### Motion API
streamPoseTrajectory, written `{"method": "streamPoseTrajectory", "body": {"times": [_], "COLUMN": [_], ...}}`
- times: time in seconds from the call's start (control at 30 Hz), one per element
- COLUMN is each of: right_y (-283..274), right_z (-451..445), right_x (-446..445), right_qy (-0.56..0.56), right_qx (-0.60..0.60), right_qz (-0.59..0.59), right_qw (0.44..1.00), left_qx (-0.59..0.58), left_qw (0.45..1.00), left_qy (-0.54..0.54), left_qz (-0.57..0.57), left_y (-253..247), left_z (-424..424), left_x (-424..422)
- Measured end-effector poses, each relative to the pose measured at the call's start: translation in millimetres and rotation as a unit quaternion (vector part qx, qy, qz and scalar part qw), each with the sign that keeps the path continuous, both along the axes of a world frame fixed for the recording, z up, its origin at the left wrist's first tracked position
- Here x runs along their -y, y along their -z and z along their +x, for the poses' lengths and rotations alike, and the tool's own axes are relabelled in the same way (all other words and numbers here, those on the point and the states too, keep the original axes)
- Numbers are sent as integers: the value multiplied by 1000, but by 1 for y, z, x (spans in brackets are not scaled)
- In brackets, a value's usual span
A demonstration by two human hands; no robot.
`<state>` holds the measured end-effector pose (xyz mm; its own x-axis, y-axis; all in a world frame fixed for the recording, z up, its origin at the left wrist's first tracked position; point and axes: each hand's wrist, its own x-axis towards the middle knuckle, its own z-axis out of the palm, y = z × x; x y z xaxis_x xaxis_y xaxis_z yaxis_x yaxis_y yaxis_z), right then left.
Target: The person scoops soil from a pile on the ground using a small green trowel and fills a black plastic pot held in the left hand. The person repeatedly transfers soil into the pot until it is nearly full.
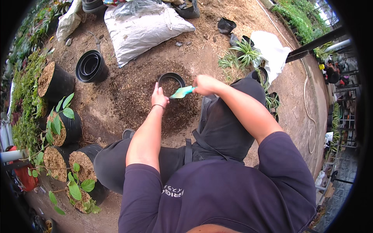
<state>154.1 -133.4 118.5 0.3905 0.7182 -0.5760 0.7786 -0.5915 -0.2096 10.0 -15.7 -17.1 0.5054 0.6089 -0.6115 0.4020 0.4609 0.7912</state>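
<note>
A round black plastic pot (181,79) stands on a spread of dark, chip-flecked potting mix (134,96) on the ground before me. My left hand (159,96) holds the pot at its near left side, with the fingers pointing up along the wall. In my right hand (205,85) is the handle of a small green hand trowel (181,92). The trowel's blade points left across the pot's near rim, close to my left hand. How much the pot contains is hard to make out from here.
Nested black pots (102,71) stand at the left, beyond several filled black pots (65,84) with leafy stems. A white woven sack (145,29) lies at the far side. Spider plants (246,51) and a white bag (269,52) are at the right, near a hose (305,96).
</note>
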Motion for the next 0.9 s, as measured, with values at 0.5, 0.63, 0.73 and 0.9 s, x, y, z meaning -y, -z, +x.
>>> {"method": "streamPoseTrajectory", "body": {"times": [0.5, 0.63, 0.73, 0.9], "right_y": [-113, -77, -54, -38], "right_z": [-49, -54, -53, -50], "right_x": [-49, -78, -86, -66], "right_qy": [-99, -136, -124, -22], "right_qx": [129, 114, 94, 89], "right_qz": [-154, -180, -187, -147], "right_qw": [975, 968, 970, 985], "left_qx": [-38, -67, -80, -81], "left_qw": [997, 991, 984, 989], "left_qy": [34, 89, 106, 79], "left_qz": [57, 79, 116, 97], "left_y": [1, -11, -13, -15], "left_z": [-14, -8, -4, -2], "left_x": [-6, 2, 7, 7]}}
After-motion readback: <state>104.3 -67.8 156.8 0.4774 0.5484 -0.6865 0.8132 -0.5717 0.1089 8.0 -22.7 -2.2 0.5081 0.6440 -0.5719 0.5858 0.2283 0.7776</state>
